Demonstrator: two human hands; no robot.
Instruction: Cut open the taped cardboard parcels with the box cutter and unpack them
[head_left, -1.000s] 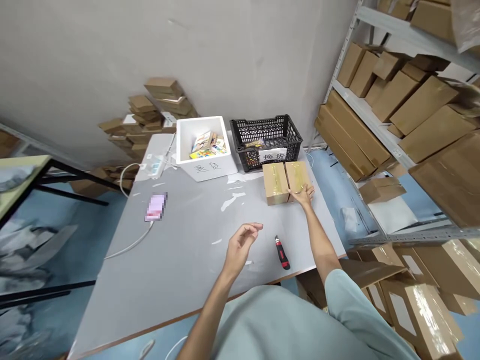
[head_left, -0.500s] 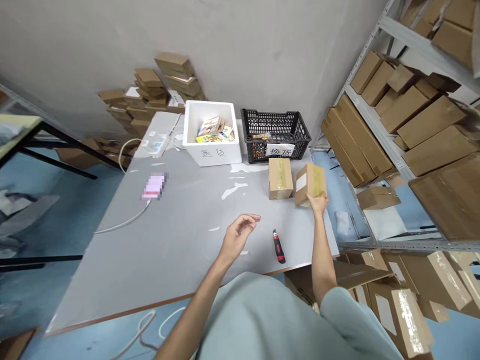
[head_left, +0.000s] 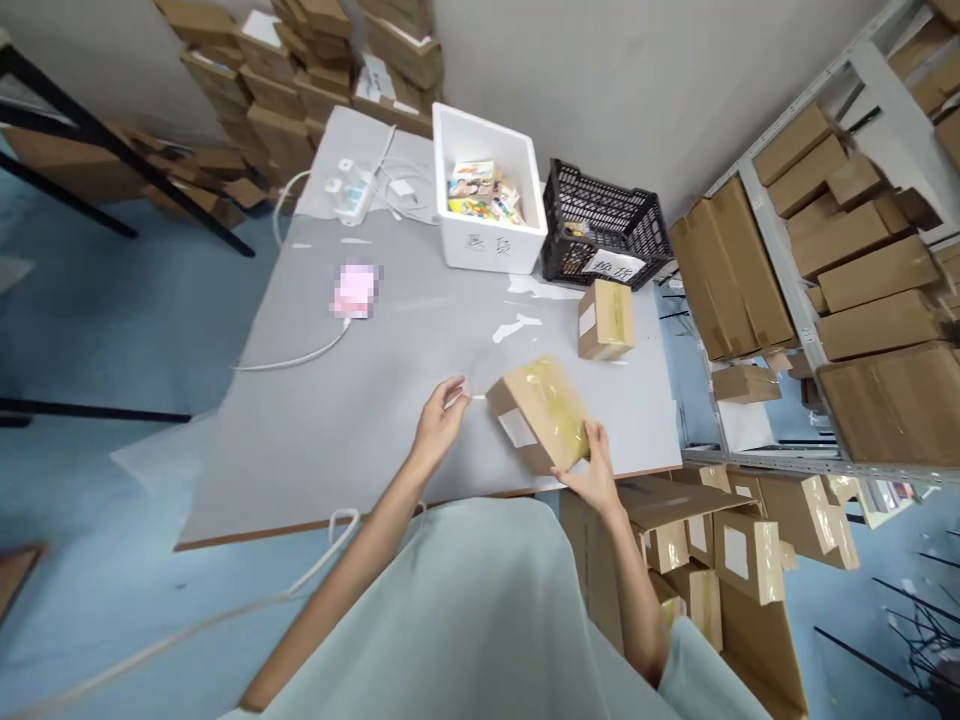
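The right hand (head_left: 598, 478) grips the taped box (head_left: 541, 412) at its 5 o'clock corner, on the table (head_left: 337, 420) near its front edge. The left hand (head_left: 439, 420) hovers at 9 o'clock, fingers loosely open, empty. The box appears light and stiff with slick tape; grip the bare cardboard edges.

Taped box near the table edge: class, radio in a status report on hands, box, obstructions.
Right hand gripping taped box, tilted, near table edge. Left hand open beside it, not touching. Second box stands apart behind. Nothing blocking.
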